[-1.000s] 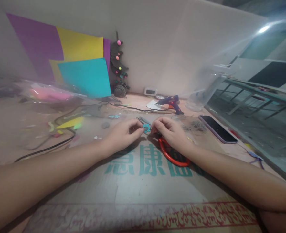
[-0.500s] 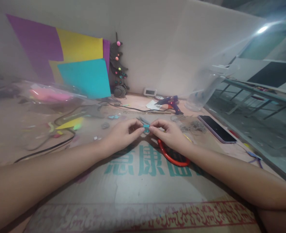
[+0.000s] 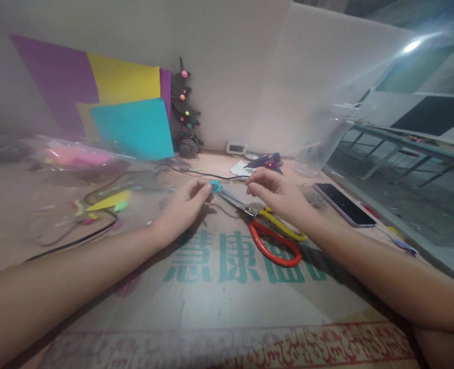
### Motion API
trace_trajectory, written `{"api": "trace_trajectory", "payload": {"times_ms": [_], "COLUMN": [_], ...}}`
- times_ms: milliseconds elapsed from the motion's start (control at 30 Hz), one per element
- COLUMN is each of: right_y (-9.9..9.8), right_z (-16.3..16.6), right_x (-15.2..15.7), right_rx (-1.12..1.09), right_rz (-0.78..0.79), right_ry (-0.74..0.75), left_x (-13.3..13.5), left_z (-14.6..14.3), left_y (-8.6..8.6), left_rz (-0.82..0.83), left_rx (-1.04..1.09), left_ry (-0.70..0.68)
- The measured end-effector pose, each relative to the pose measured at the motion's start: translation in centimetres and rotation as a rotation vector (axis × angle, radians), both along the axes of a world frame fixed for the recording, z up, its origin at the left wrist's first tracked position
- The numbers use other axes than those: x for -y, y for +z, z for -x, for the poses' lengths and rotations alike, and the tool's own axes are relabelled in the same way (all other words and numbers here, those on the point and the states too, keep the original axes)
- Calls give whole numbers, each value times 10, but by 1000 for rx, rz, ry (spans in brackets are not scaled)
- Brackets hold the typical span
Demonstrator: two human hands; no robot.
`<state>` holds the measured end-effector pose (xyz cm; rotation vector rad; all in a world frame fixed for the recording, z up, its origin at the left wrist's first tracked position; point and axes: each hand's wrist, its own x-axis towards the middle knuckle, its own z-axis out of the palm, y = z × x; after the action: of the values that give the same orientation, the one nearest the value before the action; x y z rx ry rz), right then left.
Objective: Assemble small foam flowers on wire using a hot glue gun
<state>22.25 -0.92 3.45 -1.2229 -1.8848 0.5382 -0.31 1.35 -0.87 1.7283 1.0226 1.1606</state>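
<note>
While the left hand (image 3: 180, 205) pinches the small teal piece (image 3: 215, 186), at ten o'clock from the scissors (image 3: 254, 209), a light grip seems wise; the right hand (image 3: 278, 195) hovers, fingers loosely curled, empty.

Printed on cardboard sheet (image 3: 219, 307) lying on worktop: large teal Chinese characters (image 3: 215, 256), one row, facing the viewer. First two read 慧康. A third character follows to the right; the red handle of the scissors (image 3: 273, 241) lies over it, so it is only partly legible and is not recorded. Near edge of the sheet: red ornamental band (image 3: 327, 348), pattern only, no readable words. Small white display unit (image 3: 236, 148) at the wall: figures too small to read.
</note>
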Motion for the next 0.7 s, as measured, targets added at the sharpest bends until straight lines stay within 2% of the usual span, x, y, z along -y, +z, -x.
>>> {"api": "trace_trajectory", "payload": {"times_ms": [100,267,400,467,567,633,700], "right_y": [7,18,24,25,19,12,6], "right_z": [-9,-32,-61,-79,-104,-116,-122], "right_x": [-8,-22,-40,-50,-65,-74,-80], "right_rx": [161,481,672,768,732,540,455], "right_rz": [-37,-25,-40,-32,-5,51,78], "right_ry": [-26,-51,-217,-353,-523,-523,-481], "left_x": [-4,-5,-5,-5,-5,-5,-4], "left_z": [2,2,2,2,1,1,0], "left_y": [-5,-6,-5,-4,-4,-4,-3], "left_rz": [19,13,-14,-20,-22,-12,4], "left_rx": [57,6,-43,-66,-74,-69,-62], "left_ry": [13,-7,-10,-7,-5,-4,-2]}}
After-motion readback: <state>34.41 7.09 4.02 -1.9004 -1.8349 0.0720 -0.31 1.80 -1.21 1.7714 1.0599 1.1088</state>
